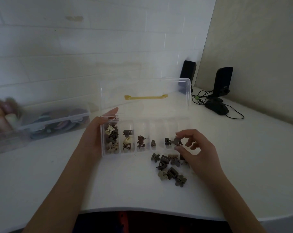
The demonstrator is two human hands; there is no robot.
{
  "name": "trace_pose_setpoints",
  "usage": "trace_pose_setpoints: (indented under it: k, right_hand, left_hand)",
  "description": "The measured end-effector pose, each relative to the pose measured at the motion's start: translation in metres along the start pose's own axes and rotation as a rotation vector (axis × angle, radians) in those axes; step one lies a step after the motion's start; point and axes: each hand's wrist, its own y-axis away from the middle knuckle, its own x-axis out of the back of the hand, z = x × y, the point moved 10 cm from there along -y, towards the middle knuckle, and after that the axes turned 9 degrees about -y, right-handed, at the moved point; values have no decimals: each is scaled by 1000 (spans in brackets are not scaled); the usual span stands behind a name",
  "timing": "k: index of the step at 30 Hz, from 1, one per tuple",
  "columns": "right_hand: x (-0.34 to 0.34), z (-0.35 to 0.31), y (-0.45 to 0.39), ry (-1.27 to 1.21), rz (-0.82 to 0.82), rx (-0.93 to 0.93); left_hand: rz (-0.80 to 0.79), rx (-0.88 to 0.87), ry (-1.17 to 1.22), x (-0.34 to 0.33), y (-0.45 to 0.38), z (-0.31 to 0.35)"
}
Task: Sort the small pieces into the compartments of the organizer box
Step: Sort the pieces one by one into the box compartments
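The right hand [195, 152] pinches a small brown-grey clip [177, 141] between thumb and forefinger, above the right end of the organizer box [143, 137]. The left hand [98, 132] grips the box's left end, thumb on the rim. The box is clear plastic, lid upright with a yellow handle [146, 97], clips in several compartments. Loose clips [170, 167] lie on the white table [108, 182] just beside it. No writing is legible.
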Motion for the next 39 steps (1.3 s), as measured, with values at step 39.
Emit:
trace_pose_setpoints:
  k: [39]
  right_hand:
    - [-23,-40,-1,315,-33,356]
  left_hand:
    - [84,54,32,11,-11,-12]
